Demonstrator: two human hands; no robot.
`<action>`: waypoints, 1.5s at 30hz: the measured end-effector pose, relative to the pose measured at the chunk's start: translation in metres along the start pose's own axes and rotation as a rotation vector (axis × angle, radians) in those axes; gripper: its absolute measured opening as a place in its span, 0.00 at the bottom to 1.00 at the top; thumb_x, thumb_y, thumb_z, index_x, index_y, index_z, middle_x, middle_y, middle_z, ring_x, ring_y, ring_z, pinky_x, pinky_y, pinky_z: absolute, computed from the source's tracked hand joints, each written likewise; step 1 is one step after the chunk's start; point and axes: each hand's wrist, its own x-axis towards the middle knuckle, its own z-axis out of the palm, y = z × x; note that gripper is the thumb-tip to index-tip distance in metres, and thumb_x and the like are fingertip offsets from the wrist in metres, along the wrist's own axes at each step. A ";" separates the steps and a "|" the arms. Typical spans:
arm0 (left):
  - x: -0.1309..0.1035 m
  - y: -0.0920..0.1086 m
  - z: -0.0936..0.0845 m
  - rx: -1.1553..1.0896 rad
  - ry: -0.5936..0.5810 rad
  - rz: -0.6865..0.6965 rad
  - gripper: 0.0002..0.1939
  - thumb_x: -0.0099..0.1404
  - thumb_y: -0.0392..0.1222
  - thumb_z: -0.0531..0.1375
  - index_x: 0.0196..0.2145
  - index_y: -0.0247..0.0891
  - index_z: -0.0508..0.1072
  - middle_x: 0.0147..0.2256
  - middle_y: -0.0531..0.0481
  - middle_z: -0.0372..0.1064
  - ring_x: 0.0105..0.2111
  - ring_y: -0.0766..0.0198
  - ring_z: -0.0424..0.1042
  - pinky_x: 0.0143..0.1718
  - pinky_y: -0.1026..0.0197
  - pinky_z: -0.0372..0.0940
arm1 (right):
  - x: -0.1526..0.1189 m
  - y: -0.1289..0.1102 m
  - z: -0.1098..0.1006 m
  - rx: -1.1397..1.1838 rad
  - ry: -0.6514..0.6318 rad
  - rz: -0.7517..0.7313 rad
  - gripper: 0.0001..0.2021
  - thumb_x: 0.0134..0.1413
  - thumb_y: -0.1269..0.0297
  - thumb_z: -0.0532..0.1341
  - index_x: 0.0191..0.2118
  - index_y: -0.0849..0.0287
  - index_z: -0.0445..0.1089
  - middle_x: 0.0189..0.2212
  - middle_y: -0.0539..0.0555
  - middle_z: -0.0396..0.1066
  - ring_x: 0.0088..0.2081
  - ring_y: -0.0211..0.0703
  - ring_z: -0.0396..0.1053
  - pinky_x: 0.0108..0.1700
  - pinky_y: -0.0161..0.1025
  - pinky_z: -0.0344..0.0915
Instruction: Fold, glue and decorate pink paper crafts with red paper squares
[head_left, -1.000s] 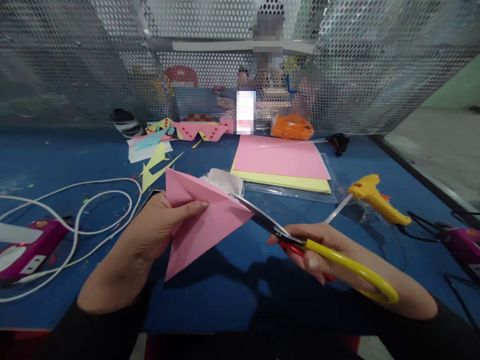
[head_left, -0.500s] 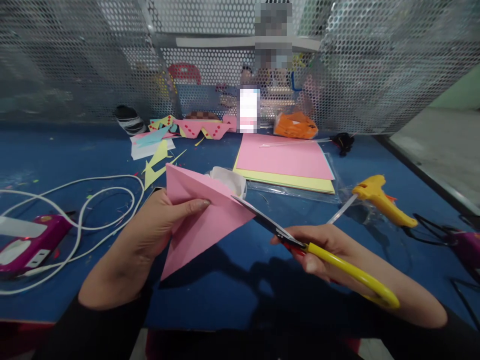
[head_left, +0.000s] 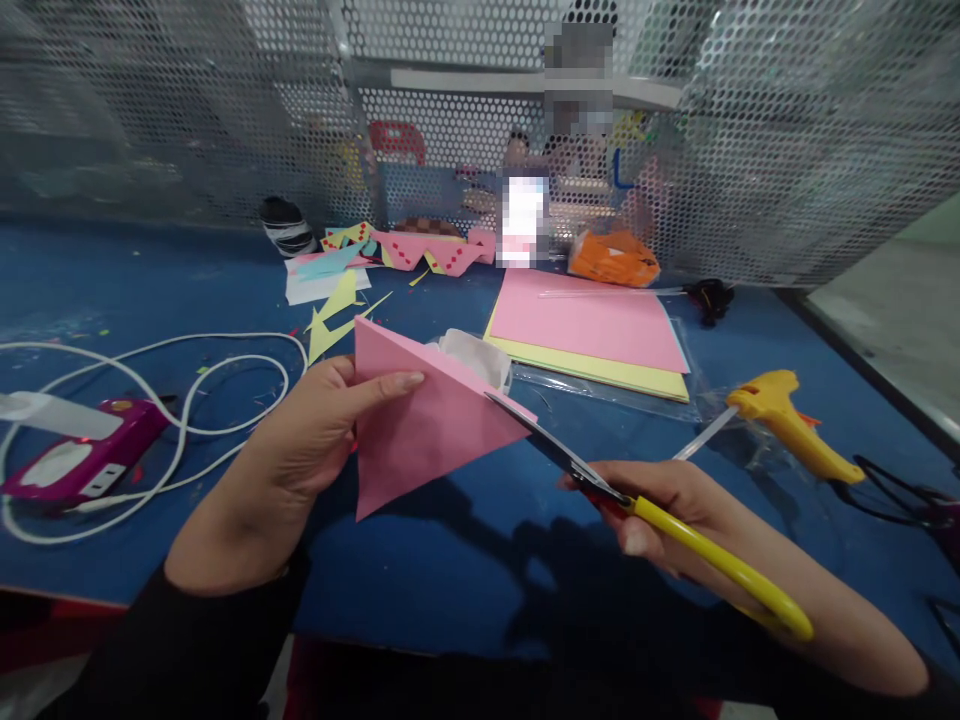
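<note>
A folded pink paper, roughly triangular, is pinched in my left hand, with the thumb lying on its face. My right hand is closed on scissors with yellow and red handles. Their blades lie at the right corner of the pink paper, and a narrow strip of paper shows above the blades. Behind the folded paper, a whitish round item rests on the blue table, partly hidden.
Pink and yellow sheets lie beyond my hands. A yellow glue gun is at the right. A purple power strip and white cable are at the left. Paper scraps, a pink cutout and an orange bag sit farther back.
The view has shifted, so most things appear farther right. The pink paper is tilted differently, its lower corner higher, and the scissor blades have a narrow strip of paper above them.
</note>
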 end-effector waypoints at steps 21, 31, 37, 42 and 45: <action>-0.007 -0.002 0.000 0.108 -0.094 0.023 0.13 0.46 0.45 0.74 0.30 0.39 0.82 0.29 0.47 0.79 0.27 0.58 0.75 0.28 0.62 0.68 | -0.005 -0.001 0.005 -0.002 -0.002 -0.017 0.35 0.45 0.30 0.63 0.47 0.57 0.72 0.28 0.50 0.63 0.27 0.35 0.54 0.26 0.32 0.55; -0.006 -0.008 0.002 0.122 -0.113 0.085 0.12 0.49 0.45 0.74 0.31 0.40 0.81 0.31 0.49 0.80 0.27 0.60 0.76 0.28 0.64 0.69 | -0.003 -0.001 0.006 0.008 -0.009 -0.044 0.32 0.49 0.34 0.64 0.49 0.58 0.72 0.27 0.47 0.60 0.27 0.33 0.51 0.25 0.31 0.49; -0.005 -0.009 -0.002 0.121 -0.137 0.088 0.12 0.49 0.44 0.74 0.32 0.40 0.82 0.31 0.49 0.81 0.28 0.60 0.77 0.28 0.64 0.70 | -0.002 0.001 0.005 -0.045 0.013 -0.049 0.27 0.55 0.40 0.63 0.49 0.57 0.73 0.26 0.46 0.56 0.26 0.33 0.48 0.27 0.32 0.49; -0.005 -0.008 -0.001 0.136 -0.135 0.093 0.11 0.49 0.44 0.74 0.31 0.41 0.81 0.30 0.51 0.80 0.27 0.61 0.76 0.27 0.66 0.69 | -0.002 0.005 0.005 -0.033 0.020 -0.033 0.26 0.55 0.39 0.63 0.46 0.58 0.73 0.24 0.44 0.54 0.24 0.31 0.44 0.25 0.32 0.47; -0.004 -0.009 -0.001 0.134 -0.144 0.106 0.11 0.49 0.43 0.74 0.31 0.41 0.82 0.29 0.52 0.80 0.26 0.63 0.76 0.26 0.67 0.69 | -0.002 0.007 0.004 -0.034 0.029 -0.025 0.27 0.54 0.37 0.62 0.43 0.59 0.74 0.24 0.44 0.52 0.24 0.31 0.43 0.23 0.33 0.44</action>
